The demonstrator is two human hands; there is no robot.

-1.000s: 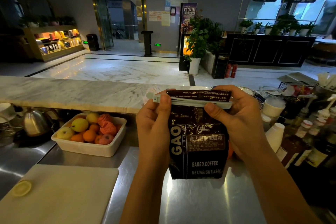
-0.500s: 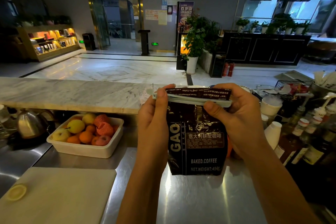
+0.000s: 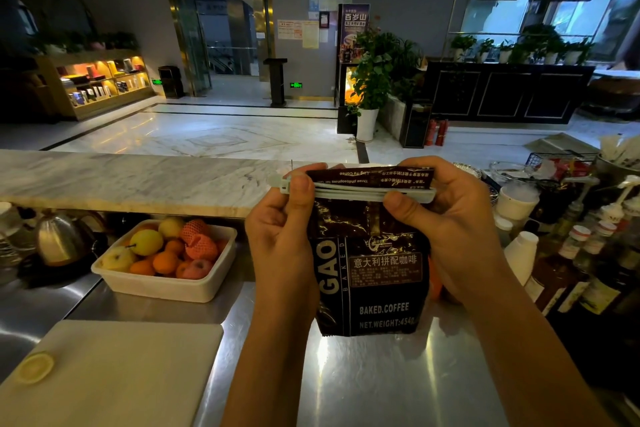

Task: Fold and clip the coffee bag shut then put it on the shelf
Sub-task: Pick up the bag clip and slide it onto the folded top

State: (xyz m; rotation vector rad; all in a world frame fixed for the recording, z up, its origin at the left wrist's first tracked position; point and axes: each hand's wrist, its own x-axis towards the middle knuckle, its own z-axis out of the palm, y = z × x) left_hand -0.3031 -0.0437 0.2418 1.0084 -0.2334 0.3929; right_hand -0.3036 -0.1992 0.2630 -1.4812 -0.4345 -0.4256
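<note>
A dark brown coffee bag (image 3: 374, 274) with white lettering stands upright on the steel counter (image 3: 363, 374). Its top is folded over, and a long pale sealing clip (image 3: 349, 191) lies across the fold. My left hand (image 3: 280, 236) pinches the clip's left end, thumb on the front. My right hand (image 3: 450, 222) grips the clip's right end and the bag's right side. The far side of the bag is hidden.
A white tub of fruit (image 3: 166, 284) sits to the left, with a kettle (image 3: 60, 239) beyond it. A white cutting board (image 3: 114, 371) with a lemon slice lies near left. Bottles and cups (image 3: 568, 253) crowd the right. A marble bar ledge (image 3: 138, 180) runs behind.
The bag and both hands hold almost the same pose; my thumbs press a little more along the clip. The view has shifted slightly.
</note>
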